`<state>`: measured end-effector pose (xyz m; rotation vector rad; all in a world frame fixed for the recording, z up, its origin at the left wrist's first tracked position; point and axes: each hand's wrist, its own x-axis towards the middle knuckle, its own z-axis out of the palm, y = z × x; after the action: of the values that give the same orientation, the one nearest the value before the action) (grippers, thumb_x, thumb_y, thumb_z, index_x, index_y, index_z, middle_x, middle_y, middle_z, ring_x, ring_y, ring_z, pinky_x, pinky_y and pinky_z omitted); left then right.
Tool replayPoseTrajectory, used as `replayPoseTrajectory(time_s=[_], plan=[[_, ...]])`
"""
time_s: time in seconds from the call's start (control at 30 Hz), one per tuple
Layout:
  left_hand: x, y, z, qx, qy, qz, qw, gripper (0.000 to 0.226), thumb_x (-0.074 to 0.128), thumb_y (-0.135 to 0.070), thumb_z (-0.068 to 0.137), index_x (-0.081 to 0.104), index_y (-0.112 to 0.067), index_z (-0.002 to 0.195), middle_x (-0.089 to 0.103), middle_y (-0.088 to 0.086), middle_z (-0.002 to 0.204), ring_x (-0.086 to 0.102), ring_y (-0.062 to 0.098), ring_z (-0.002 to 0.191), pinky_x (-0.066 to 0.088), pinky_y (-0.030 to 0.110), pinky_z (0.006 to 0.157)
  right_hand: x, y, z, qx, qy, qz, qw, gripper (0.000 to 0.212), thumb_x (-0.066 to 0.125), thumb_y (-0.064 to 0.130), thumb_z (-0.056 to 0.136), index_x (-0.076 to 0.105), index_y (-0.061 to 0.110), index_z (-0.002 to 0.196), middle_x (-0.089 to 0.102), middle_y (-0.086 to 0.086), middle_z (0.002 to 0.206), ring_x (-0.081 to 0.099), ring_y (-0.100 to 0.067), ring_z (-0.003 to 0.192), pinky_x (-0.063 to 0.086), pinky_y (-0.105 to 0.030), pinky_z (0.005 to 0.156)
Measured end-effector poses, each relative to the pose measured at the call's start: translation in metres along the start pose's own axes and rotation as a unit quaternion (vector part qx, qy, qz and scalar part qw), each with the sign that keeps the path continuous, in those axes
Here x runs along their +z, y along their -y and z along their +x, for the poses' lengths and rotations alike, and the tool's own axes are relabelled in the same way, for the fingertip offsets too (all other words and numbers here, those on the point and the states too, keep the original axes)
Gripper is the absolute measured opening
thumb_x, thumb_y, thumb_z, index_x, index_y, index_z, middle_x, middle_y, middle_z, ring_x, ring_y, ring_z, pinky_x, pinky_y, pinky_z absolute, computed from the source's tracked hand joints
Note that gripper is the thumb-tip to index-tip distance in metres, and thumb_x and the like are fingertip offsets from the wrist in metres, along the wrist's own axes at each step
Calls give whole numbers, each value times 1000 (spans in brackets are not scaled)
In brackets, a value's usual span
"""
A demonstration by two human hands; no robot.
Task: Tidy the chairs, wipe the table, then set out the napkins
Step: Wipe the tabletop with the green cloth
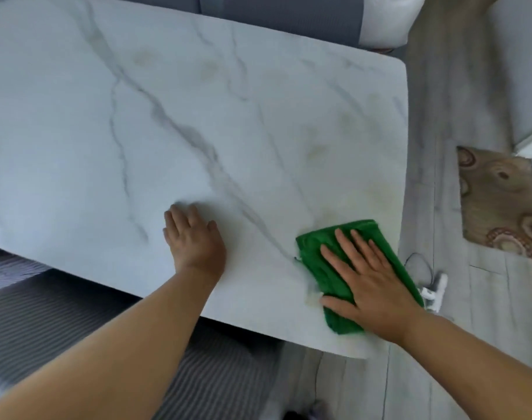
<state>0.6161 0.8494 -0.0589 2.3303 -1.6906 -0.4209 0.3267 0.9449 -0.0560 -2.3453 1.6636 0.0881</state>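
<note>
Both my hands lie flat on the table [173,122]. My right hand [369,286], fingers spread, presses a green cloth [319,265] onto the marble top near its right corner. My left hand [195,241] rests palm down, fingers loosely together, well left of the cloth near the front edge. Faint yellowish stains [317,151] mark the surface beyond the cloth.

I am seeing one marble table [137,116] and one green cloth [325,268] lying on it. I am using two hands: my left hand [195,241] and my right hand [370,286]. One patterned rug [498,201] is lying on the floor.
</note>
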Motion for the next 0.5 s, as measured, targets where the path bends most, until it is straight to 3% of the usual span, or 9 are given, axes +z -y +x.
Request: replayPoseTrajectory(time_s=[0.13,0.23,0.4,0.5], plan=[[18,4,-2,19,-28,35,999,52,29,-22,98,24,-4,146,14,20,157,5,33,145,5,45,118,-21,-46,78,127,-73,31,989,79,12,73,89,-4,29,152,-8,-9,161,-4,-26,148,-4,-42,119],[22,6,-2,7,-34,27,999,54,26,-23,98,21,-6,149,10,17,159,1,29,147,0,42,119,-26,-14,145,168,-80,15,982,73,15,65,92,5,27,153,-3,-11,162,-4,-32,147,-4,-47,119],[17,4,-4,1,-17,8,1000,55,26,-23,99,14,-8,151,2,13,160,-5,25,147,-4,40,119,-9,51,105,-134,-25,-9,991,64,23,60,95,19,32,152,10,-4,162,3,-29,148,-1,-44,120],[16,3,-6,-1,-18,9,1000,55,25,-23,99,15,-8,151,2,14,160,-5,25,147,-5,40,119,-17,2,77,-190,3,-4,982,61,23,60,97,22,32,151,14,-1,161,9,-26,148,6,-45,119]])
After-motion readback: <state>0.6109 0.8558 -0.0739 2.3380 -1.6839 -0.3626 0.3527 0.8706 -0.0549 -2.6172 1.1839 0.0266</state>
